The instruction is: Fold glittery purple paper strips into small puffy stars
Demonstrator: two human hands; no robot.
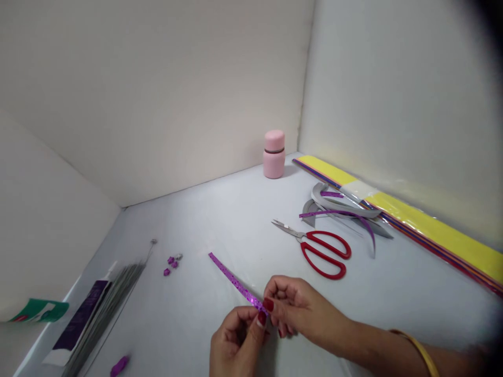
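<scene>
Left hand [238,343] and right hand [294,302] meet at the near end of a glittery purple strip [233,280], each with thumb and fingers closed on it; exactly how the end sits between the fingertips is hidden. From that pinch the strip's long axis runs slantwise, forward and to the person's left, so that its free length lies beyond the left hand and reaches out above the white table [220,220]. It bows slightly, with its broad patterned face turned up, and the loose tip stands clear of both hands, though the left is the nearer of the two. Everything seems to turn on the short stretch where the thumbs come together: the left thumb presses from the near side, the right from the right, the nails almost touching, while the rest of the strip trails away without support. Farther out past the tip, to the left, sits a small cluster of purple stars [175,264]. Red-handled scissors [302,235] lie on the other side, beyond the right hand and apart from it, blades pointing leftward and away, with a tangle of grey and purple offcuts [363,213] just behind them.
</scene>
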